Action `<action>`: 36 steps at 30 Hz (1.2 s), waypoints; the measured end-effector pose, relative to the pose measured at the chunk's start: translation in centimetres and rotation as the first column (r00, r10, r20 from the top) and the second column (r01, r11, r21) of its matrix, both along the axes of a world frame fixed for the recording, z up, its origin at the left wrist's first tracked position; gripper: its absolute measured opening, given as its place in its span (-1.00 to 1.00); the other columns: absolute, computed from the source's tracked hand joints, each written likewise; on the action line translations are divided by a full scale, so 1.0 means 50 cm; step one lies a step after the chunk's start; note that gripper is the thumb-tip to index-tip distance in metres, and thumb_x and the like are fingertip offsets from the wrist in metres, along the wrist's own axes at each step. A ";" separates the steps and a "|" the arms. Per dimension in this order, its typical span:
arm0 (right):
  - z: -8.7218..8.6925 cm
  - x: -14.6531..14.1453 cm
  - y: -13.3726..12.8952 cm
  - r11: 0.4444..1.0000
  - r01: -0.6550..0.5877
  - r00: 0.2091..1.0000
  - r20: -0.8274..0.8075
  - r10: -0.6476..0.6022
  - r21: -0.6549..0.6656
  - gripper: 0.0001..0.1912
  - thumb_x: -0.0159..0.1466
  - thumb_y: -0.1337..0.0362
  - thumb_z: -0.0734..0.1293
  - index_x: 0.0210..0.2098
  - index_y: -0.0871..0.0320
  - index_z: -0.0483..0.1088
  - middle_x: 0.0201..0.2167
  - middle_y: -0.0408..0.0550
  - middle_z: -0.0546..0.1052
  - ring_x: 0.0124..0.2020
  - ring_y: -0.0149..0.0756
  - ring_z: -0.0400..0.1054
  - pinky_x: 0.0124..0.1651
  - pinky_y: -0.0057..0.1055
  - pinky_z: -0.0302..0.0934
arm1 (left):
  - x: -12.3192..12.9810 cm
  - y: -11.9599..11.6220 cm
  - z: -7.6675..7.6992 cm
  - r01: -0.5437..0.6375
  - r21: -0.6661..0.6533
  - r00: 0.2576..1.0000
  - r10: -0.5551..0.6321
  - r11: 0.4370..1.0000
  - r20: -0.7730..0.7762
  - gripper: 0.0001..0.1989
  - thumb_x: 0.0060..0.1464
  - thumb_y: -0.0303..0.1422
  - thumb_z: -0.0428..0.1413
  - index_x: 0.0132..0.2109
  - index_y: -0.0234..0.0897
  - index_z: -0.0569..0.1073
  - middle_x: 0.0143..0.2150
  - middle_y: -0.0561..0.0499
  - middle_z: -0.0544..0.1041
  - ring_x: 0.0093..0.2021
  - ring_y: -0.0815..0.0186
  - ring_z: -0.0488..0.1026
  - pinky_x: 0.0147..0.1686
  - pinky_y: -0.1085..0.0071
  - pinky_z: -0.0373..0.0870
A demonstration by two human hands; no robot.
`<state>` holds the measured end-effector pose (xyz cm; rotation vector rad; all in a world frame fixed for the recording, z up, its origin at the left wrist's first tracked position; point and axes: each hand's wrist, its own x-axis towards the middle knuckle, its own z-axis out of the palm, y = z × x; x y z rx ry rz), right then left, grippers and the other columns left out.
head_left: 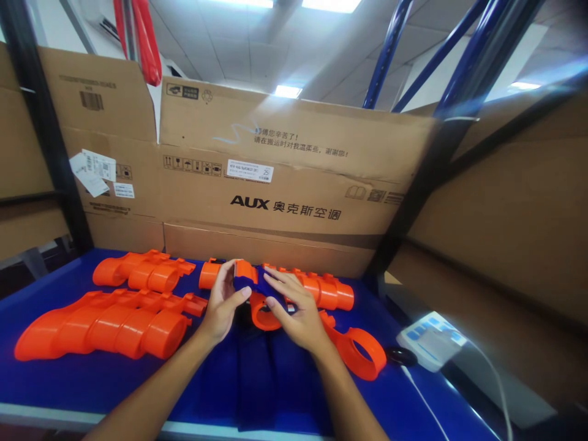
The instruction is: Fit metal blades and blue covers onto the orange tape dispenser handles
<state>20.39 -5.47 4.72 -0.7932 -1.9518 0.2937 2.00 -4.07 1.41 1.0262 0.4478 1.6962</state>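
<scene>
My left hand (224, 306) grips the left side of an orange plastic ring holder (246, 270), its thumb across the front. A dark blue fabric strap (256, 380) wraps over the holder, and its long ends hang down in front of me. My right hand (299, 309) presses its fingers and thumb on the strap at the holder's right side. Below the fingers shows the round orange ring (266, 317). Part of the holder is hidden by my hands.
Rows of orange ring holders (103, 327) lie left and behind, on a blue tabletop (193, 398). A single orange ring (362, 354), a dark oval object (402, 356) and a white box with a cable (432, 340) sit to the right. A large cardboard sheet (197, 202) stands behind.
</scene>
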 end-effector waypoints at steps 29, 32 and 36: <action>-0.017 0.013 0.012 0.936 0.135 0.973 0.134 -0.187 0.325 -0.33 0.19 0.16 0.52 0.26 -0.04 0.32 -0.02 0.10 0.48 -0.02 0.01 0.38 0.05 0.04 0.33 | -0.007 0.014 -0.013 -0.036 0.179 0.969 0.079 0.983 -0.236 -0.44 0.02 -0.30 0.33 0.15 -0.14 0.34 0.23 -0.17 0.46 0.26 0.02 0.39 0.28 0.02 0.23; -0.018 0.013 0.013 0.926 0.132 0.970 0.148 -0.195 0.354 -0.31 0.19 0.16 0.52 0.27 -0.05 0.31 -0.02 0.09 0.47 -0.02 0.00 0.37 0.02 0.02 0.34 | -0.007 0.013 -0.011 -0.061 0.181 0.965 0.105 0.982 -0.242 -0.48 0.02 -0.30 0.33 0.09 -0.15 0.34 0.19 -0.17 0.50 0.21 0.03 0.44 0.24 0.01 0.28; -0.020 0.012 0.014 0.922 0.129 0.969 0.153 -0.196 0.365 -0.30 0.19 0.15 0.52 0.28 -0.05 0.30 -0.02 0.08 0.46 -0.02 -0.01 0.36 0.02 0.00 0.34 | -0.007 0.016 -0.010 -0.066 0.179 0.964 0.109 0.982 -0.243 -0.50 0.00 -0.30 0.34 0.06 -0.16 0.34 0.17 -0.17 0.52 0.20 0.02 0.45 0.23 0.01 0.28</action>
